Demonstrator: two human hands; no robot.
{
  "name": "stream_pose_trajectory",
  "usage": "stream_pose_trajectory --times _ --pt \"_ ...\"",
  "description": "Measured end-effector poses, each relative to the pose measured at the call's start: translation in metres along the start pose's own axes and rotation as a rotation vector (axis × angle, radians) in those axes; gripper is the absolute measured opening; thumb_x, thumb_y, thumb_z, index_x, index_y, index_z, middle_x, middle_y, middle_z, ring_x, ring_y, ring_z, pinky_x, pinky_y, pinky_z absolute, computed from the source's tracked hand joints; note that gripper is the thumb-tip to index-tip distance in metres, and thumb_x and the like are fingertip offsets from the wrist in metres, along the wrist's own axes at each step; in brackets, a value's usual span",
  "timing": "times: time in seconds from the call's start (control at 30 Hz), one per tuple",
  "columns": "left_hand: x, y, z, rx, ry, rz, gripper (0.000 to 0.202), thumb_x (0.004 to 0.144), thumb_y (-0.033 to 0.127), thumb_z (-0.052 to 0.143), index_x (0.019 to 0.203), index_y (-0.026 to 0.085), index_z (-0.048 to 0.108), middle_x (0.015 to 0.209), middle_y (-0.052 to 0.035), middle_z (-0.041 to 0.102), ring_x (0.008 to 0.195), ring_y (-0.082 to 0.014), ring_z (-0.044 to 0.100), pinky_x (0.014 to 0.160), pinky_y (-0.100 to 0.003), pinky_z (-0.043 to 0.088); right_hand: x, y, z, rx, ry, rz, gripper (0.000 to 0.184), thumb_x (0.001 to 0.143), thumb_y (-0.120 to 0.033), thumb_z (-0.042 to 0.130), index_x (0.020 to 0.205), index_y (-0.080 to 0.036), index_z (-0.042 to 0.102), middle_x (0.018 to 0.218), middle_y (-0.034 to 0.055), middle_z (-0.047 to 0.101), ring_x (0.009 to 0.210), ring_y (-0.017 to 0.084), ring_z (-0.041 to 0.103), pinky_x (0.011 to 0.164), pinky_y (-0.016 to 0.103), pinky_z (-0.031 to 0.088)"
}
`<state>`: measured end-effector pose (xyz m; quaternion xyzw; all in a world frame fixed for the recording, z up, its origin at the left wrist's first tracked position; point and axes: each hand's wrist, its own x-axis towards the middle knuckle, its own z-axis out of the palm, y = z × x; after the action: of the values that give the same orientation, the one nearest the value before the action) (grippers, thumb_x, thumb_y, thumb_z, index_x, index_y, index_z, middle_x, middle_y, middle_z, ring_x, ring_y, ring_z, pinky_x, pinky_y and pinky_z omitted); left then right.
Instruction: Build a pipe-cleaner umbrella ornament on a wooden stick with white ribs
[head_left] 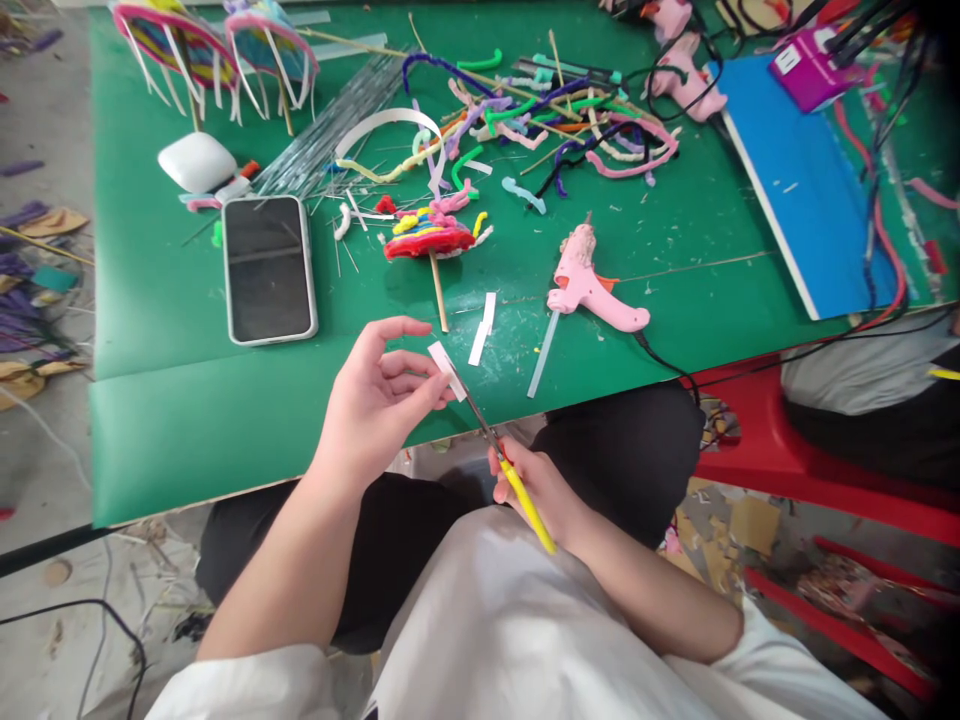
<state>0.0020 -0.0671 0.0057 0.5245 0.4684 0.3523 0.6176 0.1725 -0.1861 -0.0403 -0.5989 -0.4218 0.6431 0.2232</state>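
My left hand (388, 395) pinches a short white paper strip (444, 366) over the table's front edge. My right hand (546, 492) grips yellow-handled scissors (529, 505), whose blades reach up to the strip beside my left fingertips. Whether the blades are cutting into the paper I cannot tell. Just beyond, two small white paper pieces (481, 330) lie on the green table. Behind my left hand lies a red, yellow and blue pipe-cleaner piece (427, 235) with a wooden stick pointing toward me. A pink glue gun (592, 285) with a clear glue stick rests to the right.
A phone (268, 270) and a white case (196, 162) lie on the left of the green table (165, 420). Tangled pipe cleaners (525, 120) and thin wires (337, 115) spread across the back. A blue board (802, 190) and cables are at right, near another person's leg (877, 420).
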Motion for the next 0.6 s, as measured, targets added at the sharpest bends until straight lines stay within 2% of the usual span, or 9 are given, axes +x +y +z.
stream_pose_trajectory --times 0.23,0.43,0.6 --pt "0.001 0.000 0.000 -0.001 -0.006 -0.015 0.040 0.074 0.025 0.073 0.105 0.022 0.048 0.073 0.0046 0.066 0.063 -0.0131 0.071 0.060 -0.022 0.060 -0.001 0.001 -0.001 -0.005 0.010 -0.006 0.028 0.079 -0.043 0.060 0.076 -0.023 0.041 0.062 -0.0027 0.062 0.056 0.014 0.055 0.054 0.025 0.034" --pt "0.002 -0.002 0.000 -0.005 -0.004 -0.015 0.038 0.075 0.024 0.073 0.105 0.022 0.049 0.072 0.0049 0.066 0.064 -0.0128 0.071 0.060 -0.020 0.059 0.000 0.011 0.000 -0.035 0.029 -0.032 0.018 0.080 -0.030 0.058 0.075 -0.022 0.043 0.067 -0.0031 0.065 0.058 0.013 0.055 0.055 0.024 0.034" --pt "0.001 -0.003 0.000 -0.008 -0.005 -0.013 0.039 0.075 0.022 0.073 0.106 0.022 0.051 0.072 0.0045 0.066 0.064 -0.0131 0.071 0.058 -0.020 0.059 0.000 0.013 0.001 -0.038 0.045 -0.031 0.016 0.078 -0.025 0.058 0.073 -0.022 0.043 0.064 -0.0044 0.060 0.058 0.012 0.055 0.054 0.023 0.034"
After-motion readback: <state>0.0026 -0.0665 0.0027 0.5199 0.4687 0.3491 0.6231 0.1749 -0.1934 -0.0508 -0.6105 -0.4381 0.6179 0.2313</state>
